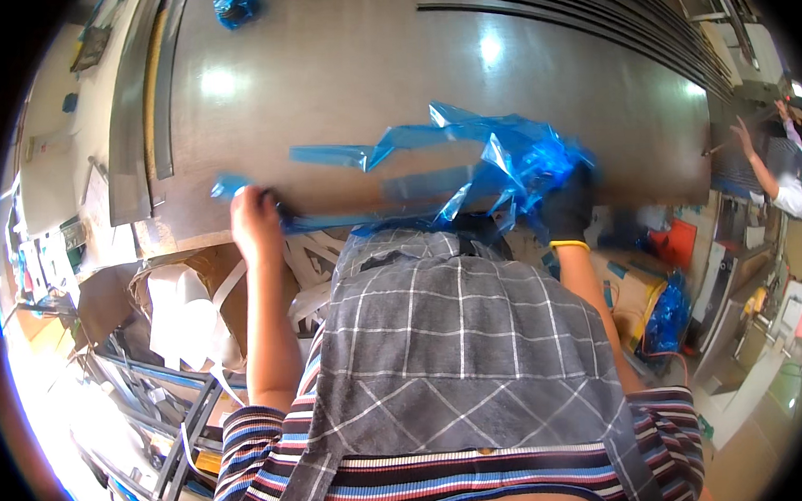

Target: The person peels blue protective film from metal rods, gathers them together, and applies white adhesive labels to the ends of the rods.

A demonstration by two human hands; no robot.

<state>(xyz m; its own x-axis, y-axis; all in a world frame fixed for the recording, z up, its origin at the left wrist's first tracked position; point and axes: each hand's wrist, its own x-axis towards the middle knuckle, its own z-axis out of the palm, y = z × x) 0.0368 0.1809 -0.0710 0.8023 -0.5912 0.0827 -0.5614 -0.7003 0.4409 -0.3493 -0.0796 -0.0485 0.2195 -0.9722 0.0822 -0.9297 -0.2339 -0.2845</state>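
Landmark: the wide, glossy dark-brown worktable, which fills the upper middle of the view; every place below is given against it.

Film: a crumpled, translucent blue plastic film lies on the table's near half, bunched thickest toward the near right and trailing a long strip leftward along the near edge.

Left hand: the person's bare left hand sits at the table's near edge, left of the bunch, with its fingers closed on the thin left end of the film strip.

Right hand: the right hand, in a dark glove with a yellow cuff, is at the table's near edge on the right, pressed into the thick bunch; whether its fingers are closed on the film cannot be told, as the film hides them.

Hands together: well apart, with the film stretched between them.

Handling, as a judgement: the film looks very light, limp and slippery, likely to cling, stretch and tear. It seems best gripped where it is gathered into a rope or wad, not by a single loose flap.

Long strips: dark metal strips lie along the table's left side, and more run across its far right corner.

Small wad: another blue plastic wad rests at the table's far edge.

Below the table: cardboard and white paper scraps sit under its near left corner.

Other person: someone in a white sleeve stands past the table's right end.
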